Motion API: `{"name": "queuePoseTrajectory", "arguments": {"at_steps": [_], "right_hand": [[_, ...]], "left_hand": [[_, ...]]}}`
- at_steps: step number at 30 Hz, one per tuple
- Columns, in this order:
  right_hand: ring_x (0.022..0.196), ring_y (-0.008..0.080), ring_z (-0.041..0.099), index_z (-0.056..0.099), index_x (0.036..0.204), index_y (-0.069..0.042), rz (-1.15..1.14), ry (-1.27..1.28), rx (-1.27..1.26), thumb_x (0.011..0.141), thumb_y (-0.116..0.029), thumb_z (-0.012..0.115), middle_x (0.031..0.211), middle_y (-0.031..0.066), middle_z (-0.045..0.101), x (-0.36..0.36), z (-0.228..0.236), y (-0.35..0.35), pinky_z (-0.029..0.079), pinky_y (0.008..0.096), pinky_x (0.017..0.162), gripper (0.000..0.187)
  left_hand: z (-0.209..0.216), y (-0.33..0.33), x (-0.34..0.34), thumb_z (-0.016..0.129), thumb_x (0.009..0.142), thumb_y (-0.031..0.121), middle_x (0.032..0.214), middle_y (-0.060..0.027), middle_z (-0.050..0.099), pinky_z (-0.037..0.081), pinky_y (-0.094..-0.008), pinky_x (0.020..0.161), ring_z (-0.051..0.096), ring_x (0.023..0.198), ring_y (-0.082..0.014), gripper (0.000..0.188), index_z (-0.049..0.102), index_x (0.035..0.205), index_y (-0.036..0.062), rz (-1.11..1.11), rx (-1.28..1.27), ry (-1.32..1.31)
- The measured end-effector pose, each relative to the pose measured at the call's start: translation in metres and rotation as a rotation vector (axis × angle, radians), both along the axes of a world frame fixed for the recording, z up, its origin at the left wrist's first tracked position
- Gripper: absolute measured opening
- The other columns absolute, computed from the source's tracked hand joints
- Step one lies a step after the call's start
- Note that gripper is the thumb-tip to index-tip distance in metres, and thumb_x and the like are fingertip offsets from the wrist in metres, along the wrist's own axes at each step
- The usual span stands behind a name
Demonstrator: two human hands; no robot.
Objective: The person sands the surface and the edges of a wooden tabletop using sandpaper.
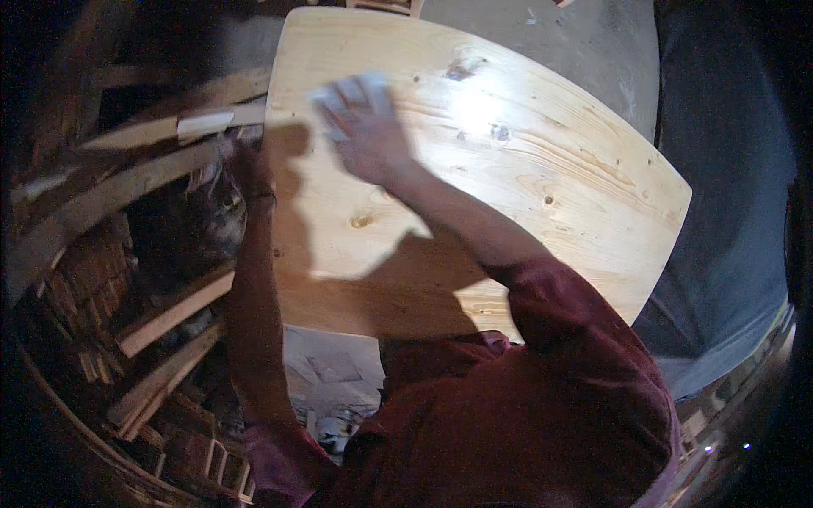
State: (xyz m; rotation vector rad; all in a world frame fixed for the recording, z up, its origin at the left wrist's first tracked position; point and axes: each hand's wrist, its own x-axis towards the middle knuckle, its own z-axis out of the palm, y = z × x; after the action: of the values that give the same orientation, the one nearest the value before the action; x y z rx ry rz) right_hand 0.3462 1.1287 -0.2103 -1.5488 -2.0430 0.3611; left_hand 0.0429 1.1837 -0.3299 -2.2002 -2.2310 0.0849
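A large pale wooden panel with dark knots and gently curved long edges lies below me, shining under a bright light. My right hand presses flat on its upper left part, over a white sheet that shows around the fingers. Whether the sheet is cloth or paper I cannot make out. At the panel's left edge is my left hand, dark and blurred. Its fingers are hidden in shadow, so their grip on the edge cannot be judged.
Rough boards and stacked offcuts crowd the left side. A dark cloth-like sheet hangs along the right. Grey floor shows beyond the panel. Shadows of my arms and body fall across its near left part.
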Motion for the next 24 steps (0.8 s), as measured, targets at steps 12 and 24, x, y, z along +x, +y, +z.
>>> {"name": "queuePoseTrajectory", "arguments": {"at_steps": [12,24], "right_hand": [[0.145,0.0405,0.039,0.047,0.153,-0.016,-0.622,-0.564,-0.161,0.102,-0.025,0.049,0.156,0.0208,0.044,0.312,-0.023,-0.088,0.031,0.0589,0.116,0.052],[0.131,0.0409,0.052,0.055,0.139,-0.005,-0.487,-0.36,-0.412,0.101,-0.03,0.046,0.14,0.0194,0.06,0.188,-0.013,0.032,0.037,0.0582,0.109,0.046]], "left_hand": [[0.126,-0.018,0.153,0.074,0.086,0.037,0.16,-0.0276,0.034,0.028,-0.0563,0.12,0.035,0.147,-0.0448,0.084,0.041,0.152,-0.0018,-0.747,0.066,-0.37],[0.105,0.108,0.31,0.051,0.1,0.035,0.158,-0.0226,0.043,0.029,-0.0523,0.12,0.035,0.15,-0.0374,0.06,0.048,0.148,-0.0018,-0.888,0.173,-0.234]]}}
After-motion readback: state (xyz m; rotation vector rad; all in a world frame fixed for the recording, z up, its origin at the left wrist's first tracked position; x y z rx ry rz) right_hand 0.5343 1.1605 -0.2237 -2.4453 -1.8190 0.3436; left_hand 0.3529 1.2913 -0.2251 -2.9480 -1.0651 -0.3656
